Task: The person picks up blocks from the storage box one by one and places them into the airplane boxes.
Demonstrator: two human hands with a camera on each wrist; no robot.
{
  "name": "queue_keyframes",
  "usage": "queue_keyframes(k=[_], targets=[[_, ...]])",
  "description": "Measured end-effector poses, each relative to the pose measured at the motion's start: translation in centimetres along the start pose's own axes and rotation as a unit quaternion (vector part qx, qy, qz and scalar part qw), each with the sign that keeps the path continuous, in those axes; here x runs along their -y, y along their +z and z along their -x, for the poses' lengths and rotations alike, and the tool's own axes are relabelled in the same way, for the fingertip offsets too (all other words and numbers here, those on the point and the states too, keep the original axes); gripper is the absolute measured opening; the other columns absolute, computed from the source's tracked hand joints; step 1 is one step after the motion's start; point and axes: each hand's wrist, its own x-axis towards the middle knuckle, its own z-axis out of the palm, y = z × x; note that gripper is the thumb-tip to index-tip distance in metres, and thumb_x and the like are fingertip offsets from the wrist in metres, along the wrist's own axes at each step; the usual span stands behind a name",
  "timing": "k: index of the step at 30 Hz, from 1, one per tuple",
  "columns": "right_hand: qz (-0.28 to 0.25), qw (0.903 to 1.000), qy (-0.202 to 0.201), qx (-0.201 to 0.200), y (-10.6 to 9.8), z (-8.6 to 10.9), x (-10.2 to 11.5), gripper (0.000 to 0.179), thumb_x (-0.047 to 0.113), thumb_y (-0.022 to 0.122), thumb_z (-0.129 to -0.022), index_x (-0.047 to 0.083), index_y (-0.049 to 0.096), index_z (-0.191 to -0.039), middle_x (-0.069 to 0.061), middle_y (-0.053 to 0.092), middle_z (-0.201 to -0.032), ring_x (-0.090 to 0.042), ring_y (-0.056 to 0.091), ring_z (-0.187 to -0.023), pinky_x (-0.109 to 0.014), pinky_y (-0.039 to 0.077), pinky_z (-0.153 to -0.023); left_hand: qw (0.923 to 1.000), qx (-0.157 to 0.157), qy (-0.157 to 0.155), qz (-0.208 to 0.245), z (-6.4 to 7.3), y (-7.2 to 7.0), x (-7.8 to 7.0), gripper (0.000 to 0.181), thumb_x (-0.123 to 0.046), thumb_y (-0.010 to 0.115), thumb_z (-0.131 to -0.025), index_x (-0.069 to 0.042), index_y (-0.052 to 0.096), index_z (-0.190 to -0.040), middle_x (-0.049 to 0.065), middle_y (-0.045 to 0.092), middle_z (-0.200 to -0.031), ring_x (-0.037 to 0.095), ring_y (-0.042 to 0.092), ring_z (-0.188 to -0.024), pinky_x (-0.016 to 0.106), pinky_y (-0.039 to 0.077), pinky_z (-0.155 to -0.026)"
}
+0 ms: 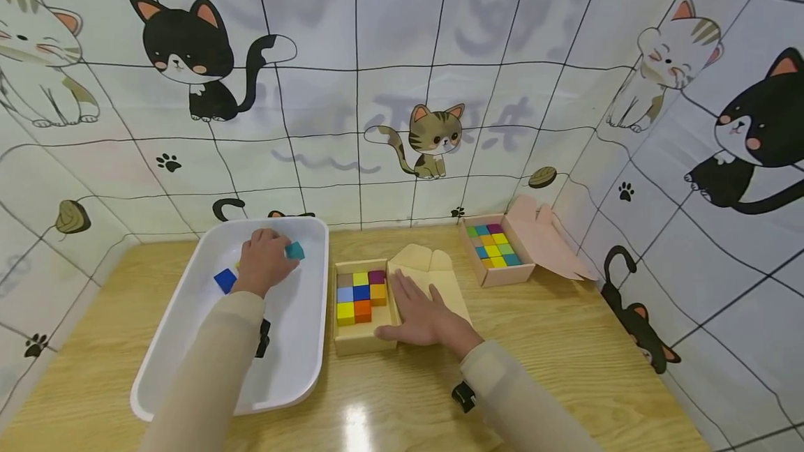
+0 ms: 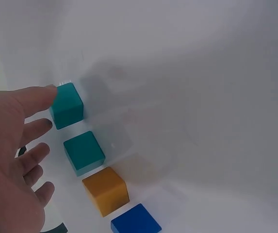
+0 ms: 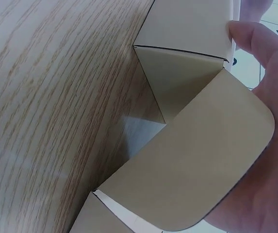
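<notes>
My left hand (image 1: 266, 260) reaches into a white tray (image 1: 283, 368). Its thumb and index finger pinch a teal cube (image 2: 67, 107) near the tray's right side. Beside that cube lie another teal cube (image 2: 84, 153), an orange cube (image 2: 106, 191) and a blue cube (image 2: 136, 221). My right hand (image 1: 421, 316) rests on the right side of a cream cardboard box (image 1: 364, 345), fingers straight over its opened lid (image 1: 433, 270). Its thumb touches the box's edge. Several colored cubes (image 1: 361, 292) sit inside the box, with bare bottom showing at its front right.
Farther right stands a pink box (image 1: 509, 275) filled with colored cubes, its lid (image 1: 549, 246) folded open to the right. Both boxes and the tray stand on a wooden table (image 1: 565, 354). A cat-patterned sheet (image 1: 326, 103) closes off the back and sides.
</notes>
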Motion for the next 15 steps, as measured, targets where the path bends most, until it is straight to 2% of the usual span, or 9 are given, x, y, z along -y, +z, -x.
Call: queue_keyframes(k=[7, 15], targets=[[-0.001, 1.0000, -0.004, -0.002, 0.10, 0.05, 0.15, 0.100, 0.067, 0.050, -0.088, 0.013, 0.001, -0.157, -0.005, -0.002, -0.166, -0.024, 0.007, -0.154, -0.061, 0.005, -0.121, 1.0000, 0.003, -0.005, -0.007, -0.05, 0.42, 0.32, 0.048, -0.024, 0.063, -0.090, 0.001, 0.057, -0.130, 0.028, 0.042, -0.138, 0.047, 0.027, -0.134, 0.064, 0.023, -0.114], [0.007, 1.0000, 0.003, -0.003, -0.01, 0.09, 0.03, 0.101, 0.066, 0.050, -0.088, 0.013, 0.001, -0.157, -0.004, -0.002, -0.166, -0.023, 0.007, -0.154, -0.061, 0.005, -0.121, 0.9995, -0.022, 0.001, -0.021, -0.49, 0.79, 0.15, 0.044, -0.030, 0.067, -0.089, -0.001, 0.064, -0.122, 0.028, 0.045, -0.134, 0.045, 0.028, -0.132, 0.064, 0.025, -0.112]])
